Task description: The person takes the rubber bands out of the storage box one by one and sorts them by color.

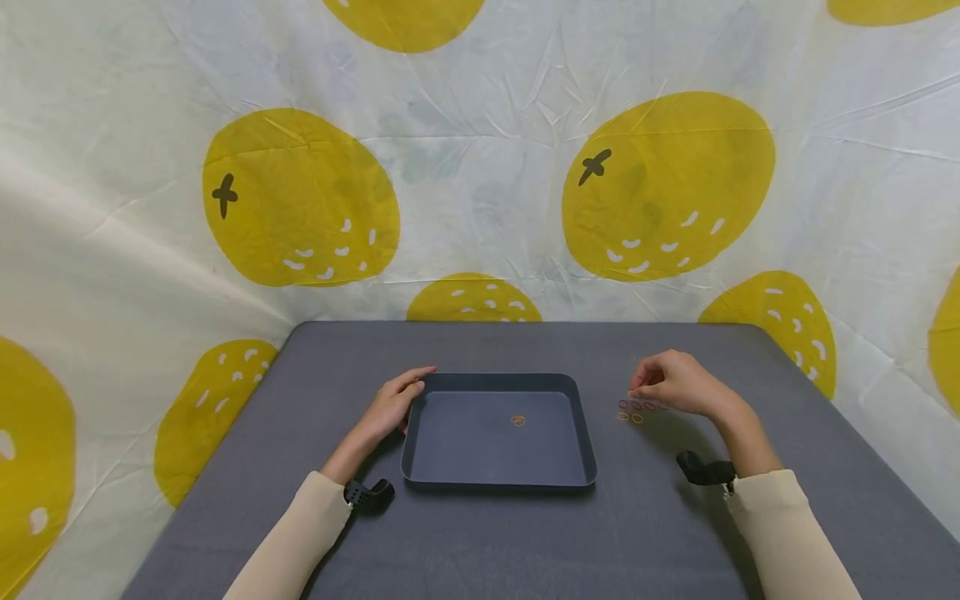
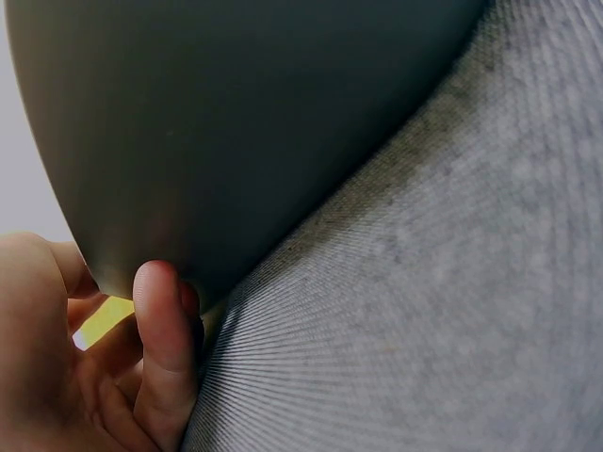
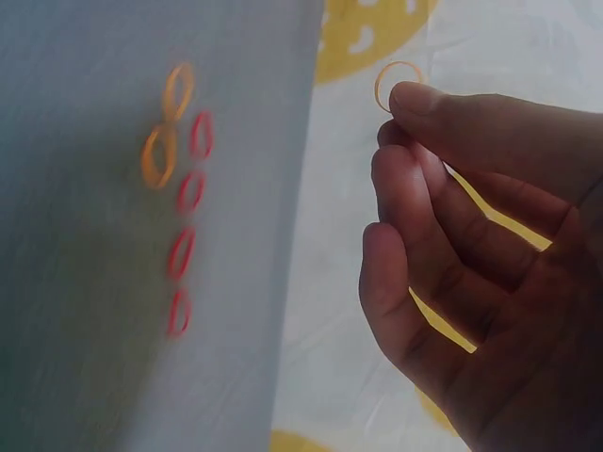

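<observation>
My left hand (image 1: 390,406) grips the dark grey tray (image 1: 498,484) at its far left corner; in the left wrist view, curled fingers (image 2: 162,330) meet the tray's outer wall (image 2: 207,141). To the right of the tray, my right hand (image 1: 678,383) is raised over the table. Its thumb and forefinger pinch a thin orange rubber band (image 3: 378,87), seen as a ring in the right wrist view. Below lie two orange rubber bands (image 3: 159,155) and a row of several red ones (image 3: 191,192). Inside the tray is a small orange loop (image 1: 518,421), perhaps overlapping rubber bands.
A grey cloth-covered table (image 1: 510,542) carries everything. Behind it and at the sides hangs a white curtain (image 1: 480,208) printed with yellow fruit. Each wrist wears a black camera mount (image 1: 371,497).
</observation>
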### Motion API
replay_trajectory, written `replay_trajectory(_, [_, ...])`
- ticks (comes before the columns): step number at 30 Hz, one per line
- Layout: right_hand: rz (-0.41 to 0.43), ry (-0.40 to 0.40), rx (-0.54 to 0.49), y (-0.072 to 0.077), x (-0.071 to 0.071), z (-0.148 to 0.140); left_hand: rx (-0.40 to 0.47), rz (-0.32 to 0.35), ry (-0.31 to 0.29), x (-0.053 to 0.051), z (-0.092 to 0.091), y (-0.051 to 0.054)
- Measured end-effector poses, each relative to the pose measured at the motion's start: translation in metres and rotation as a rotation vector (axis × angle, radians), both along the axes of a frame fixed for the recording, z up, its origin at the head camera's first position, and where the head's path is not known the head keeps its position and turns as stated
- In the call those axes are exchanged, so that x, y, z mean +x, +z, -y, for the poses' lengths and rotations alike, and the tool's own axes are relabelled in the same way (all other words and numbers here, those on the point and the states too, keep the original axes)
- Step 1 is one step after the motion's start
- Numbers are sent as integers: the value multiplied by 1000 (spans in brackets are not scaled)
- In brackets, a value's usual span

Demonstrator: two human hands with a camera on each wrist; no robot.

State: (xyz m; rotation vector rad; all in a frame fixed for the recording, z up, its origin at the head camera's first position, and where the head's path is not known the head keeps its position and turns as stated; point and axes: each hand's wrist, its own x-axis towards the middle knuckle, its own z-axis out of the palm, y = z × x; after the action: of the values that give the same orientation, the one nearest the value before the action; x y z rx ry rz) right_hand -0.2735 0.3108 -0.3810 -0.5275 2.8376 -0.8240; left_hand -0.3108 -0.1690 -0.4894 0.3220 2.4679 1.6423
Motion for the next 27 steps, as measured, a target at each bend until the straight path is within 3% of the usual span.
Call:
replay_trajectory(17, [136,29,-61,-39,-4,-44,-10,1,9,0,-2,-1])
replay_trajectory(27, [196,22,-102,-49,-4,-46,-14,-6,15,0,-3,1])
